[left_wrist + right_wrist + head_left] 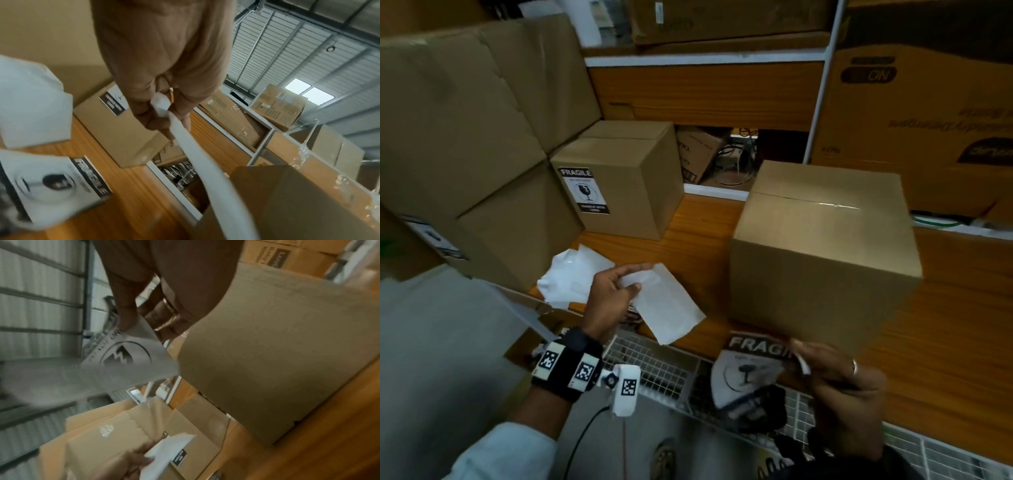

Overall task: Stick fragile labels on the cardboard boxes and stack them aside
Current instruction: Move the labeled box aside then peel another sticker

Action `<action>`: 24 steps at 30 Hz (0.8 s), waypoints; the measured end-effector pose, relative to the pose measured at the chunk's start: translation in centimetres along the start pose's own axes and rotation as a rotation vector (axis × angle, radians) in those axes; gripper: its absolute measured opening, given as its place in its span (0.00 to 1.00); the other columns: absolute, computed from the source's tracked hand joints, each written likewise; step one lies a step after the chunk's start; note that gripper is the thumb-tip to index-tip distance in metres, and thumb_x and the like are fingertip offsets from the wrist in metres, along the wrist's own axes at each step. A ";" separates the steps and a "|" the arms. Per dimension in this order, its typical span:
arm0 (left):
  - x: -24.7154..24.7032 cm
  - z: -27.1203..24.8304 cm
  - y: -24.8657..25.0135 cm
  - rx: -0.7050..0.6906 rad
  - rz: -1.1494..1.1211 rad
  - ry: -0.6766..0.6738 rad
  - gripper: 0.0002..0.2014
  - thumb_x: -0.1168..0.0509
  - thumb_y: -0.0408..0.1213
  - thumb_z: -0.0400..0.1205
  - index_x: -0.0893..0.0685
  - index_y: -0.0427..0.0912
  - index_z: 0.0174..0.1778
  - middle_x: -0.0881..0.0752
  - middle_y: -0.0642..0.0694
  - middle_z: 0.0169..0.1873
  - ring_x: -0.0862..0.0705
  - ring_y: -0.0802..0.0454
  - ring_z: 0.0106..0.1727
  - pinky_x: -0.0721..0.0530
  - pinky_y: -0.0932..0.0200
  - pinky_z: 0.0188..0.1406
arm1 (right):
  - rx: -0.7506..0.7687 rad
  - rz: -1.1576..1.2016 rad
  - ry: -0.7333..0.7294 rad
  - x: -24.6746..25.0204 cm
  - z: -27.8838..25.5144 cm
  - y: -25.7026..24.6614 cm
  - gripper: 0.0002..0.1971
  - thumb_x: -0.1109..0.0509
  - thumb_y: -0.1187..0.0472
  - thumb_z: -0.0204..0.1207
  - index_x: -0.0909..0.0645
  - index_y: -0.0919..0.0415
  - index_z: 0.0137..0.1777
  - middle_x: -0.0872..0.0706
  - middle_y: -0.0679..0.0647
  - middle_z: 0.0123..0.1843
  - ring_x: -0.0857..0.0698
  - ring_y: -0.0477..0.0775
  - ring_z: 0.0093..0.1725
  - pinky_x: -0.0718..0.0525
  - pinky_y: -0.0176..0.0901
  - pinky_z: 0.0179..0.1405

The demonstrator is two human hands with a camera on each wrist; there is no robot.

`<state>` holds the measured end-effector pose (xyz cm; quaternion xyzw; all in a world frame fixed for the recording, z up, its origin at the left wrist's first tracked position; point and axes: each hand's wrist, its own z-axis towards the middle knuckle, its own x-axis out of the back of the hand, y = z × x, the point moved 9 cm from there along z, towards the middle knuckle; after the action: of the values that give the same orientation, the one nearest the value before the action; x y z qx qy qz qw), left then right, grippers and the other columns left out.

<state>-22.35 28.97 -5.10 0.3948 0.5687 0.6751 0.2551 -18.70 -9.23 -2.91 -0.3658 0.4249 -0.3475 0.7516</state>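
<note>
A plain cardboard box point(825, 253) stands on the wooden table point(945, 325) at the right, no label on the faces I see. My right hand point(835, 380) pinches a peeled black-and-white fragile label point(750, 370) just below the box's near face; the same label point(131, 353) shows in the right wrist view beside the box point(277, 353). My left hand point(613, 294) pinches the white backing sheet point(671, 305) left of the box; the sheet point(197, 154) hangs from my fingers. A labelled box point(619, 181) stands at the back left.
Large cardboard boxes point(465, 137) are stacked on the left. Discarded white backing sheets point(571, 277) lie on the table's near left corner. A wire mesh rack point(664, 366) runs under the table's front edge. Shelves with more cartons point(914, 120) stand behind.
</note>
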 end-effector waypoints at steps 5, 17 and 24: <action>5.2 3.6 -2.7 0.001 0.223 -0.133 0.30 0.30 0.19 0.73 0.16 0.53 0.67 0.13 0.49 0.64 0.15 0.48 0.68 0.17 0.45 0.70 | -0.262 -0.151 0.085 -2.4 1.4 5.0 0.31 0.20 0.69 0.70 0.16 0.47 0.73 0.06 0.65 0.47 0.11 0.69 0.40 0.12 0.66 0.47; 15.1 13.5 -7.7 -0.032 0.651 -0.352 0.36 0.28 0.23 0.78 0.28 0.48 0.82 0.19 0.46 0.63 0.20 0.45 0.67 0.21 0.51 0.68 | -0.237 -0.351 0.253 -8.2 2.6 11.0 0.10 0.25 0.77 0.74 0.07 0.65 0.48 0.04 0.57 0.45 0.05 0.55 0.47 0.08 0.37 0.44; 15.4 18.9 -9.4 -0.240 0.882 -0.265 0.37 0.22 0.24 0.75 0.26 0.42 0.80 0.21 0.38 0.71 0.22 0.37 0.71 0.20 0.42 0.69 | -0.171 -0.381 0.358 -9.1 2.9 12.7 0.09 0.27 0.76 0.75 0.10 0.62 0.44 0.07 0.61 0.55 0.07 0.54 0.53 0.08 0.38 0.46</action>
<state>-16.40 53.95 -9.65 0.6490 0.2271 0.7237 0.0582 -17.10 5.33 -9.05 -0.4341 0.5026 -0.5044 0.5519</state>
